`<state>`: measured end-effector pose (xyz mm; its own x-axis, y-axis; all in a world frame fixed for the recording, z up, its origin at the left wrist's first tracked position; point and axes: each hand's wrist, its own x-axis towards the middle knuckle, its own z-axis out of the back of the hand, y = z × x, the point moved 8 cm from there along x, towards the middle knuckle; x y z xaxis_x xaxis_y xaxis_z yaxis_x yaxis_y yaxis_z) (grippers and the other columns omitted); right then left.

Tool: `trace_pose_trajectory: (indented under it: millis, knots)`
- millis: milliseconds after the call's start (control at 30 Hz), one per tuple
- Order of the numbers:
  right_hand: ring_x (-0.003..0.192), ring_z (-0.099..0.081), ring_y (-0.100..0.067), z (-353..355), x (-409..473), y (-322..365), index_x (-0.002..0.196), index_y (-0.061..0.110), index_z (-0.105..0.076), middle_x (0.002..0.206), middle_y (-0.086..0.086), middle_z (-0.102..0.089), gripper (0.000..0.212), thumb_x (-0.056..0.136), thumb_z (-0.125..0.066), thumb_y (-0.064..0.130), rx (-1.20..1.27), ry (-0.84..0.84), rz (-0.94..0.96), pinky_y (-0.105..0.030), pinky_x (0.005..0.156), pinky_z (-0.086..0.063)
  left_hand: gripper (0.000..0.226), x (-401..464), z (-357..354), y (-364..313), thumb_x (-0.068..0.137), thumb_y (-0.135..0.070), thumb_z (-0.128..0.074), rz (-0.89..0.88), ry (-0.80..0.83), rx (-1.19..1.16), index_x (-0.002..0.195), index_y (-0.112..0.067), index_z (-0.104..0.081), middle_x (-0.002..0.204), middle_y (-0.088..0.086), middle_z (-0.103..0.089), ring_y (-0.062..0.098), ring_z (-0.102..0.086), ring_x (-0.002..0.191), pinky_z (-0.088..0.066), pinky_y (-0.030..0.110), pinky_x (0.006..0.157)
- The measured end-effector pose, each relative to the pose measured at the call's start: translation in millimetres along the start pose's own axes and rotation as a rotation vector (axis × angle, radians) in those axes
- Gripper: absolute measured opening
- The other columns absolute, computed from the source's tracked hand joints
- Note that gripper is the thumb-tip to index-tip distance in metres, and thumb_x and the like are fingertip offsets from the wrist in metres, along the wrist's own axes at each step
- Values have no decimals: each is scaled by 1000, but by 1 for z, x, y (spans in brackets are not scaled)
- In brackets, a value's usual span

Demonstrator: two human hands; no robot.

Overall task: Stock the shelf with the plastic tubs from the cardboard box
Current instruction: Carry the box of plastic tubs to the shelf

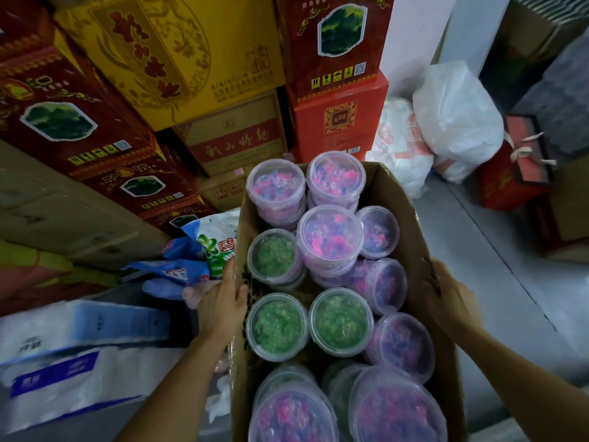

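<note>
1. we see a brown cardboard box (411,218) holding clear tubs: some tubs with pink and blue contents (330,237), others with green contents (341,322).
2. we see stacked cartons: a dark red carton with gold ornament (63,100) and a yellow carton with red characters (178,49).
3. we see a white plastic bag (455,119) and a grey floor (497,266).
</note>
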<state>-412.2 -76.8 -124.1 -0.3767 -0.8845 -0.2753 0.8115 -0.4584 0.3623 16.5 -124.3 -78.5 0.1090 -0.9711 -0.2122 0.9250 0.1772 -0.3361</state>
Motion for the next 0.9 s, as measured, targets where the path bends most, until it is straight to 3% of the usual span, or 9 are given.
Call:
trace_pose_trajectory:
  millis: [167,467,600,733,900]
  knots:
    - [82,-65,-43,12,-2,9,132,29,-43,99,-18,-70,45,87,-49,23,58,-46,40,-43,69,-52,64,1,4,7,95,-24,-52,33,16,-59,151,-24,-21,118,19,-65,39,-61,99,-47,41,83]
    - [93,-65,-39,51,-40,9,129,31,-51,108,-12,-71,40,91,-43,39,132,-89,59,-42,78,-53,66,-25,20,7,89,-29,-58,27,-19,-44,146,-30,-27,100,17,-71,36,-64,92,-47,51,86]
    - [91,-65,-37,74,-65,6,128,34,-51,108,-9,-70,53,81,-32,48,120,-93,53,-39,72,-52,65,-46,30,0,89,-28,-60,11,-47,-18,147,-25,-31,104,19,-70,39,-63,96,-48,47,84]
    - [86,-65,-34,95,-97,-3,124,37,-52,102,-5,-71,50,81,-30,50,110,-145,16,-37,70,-51,65,-70,41,-10,90,-31,-58,-16,-45,8,148,-30,-29,101,16,-70,36,-63,90,-50,43,79]
    - [87,-65,-30,118,-147,-8,121,40,-54,98,-2,-71,40,89,-33,51,96,-229,-34,-33,70,-46,60,-97,65,-28,90,-22,-60,-137,-60,-61,145,-27,-37,116,14,-67,37,-62,100,-46,37,77]
